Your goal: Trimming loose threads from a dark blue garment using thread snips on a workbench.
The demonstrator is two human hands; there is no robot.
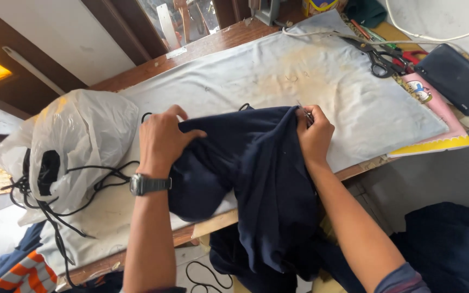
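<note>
On stained grey cloth [321, 92], soft navy fabric [261, 179] bunched under both hands [161, 138] [313, 135]

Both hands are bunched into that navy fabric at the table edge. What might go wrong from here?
1. Much of the navy fabric hangs off the table edge; its weight may drag it down if the left hand or right hand loosens.
2. Black cords trail from the white plastic bag close to the left wrist and might snag.
3. The scissors lie beyond the right hand, where shifting cloth may bury them.
</note>
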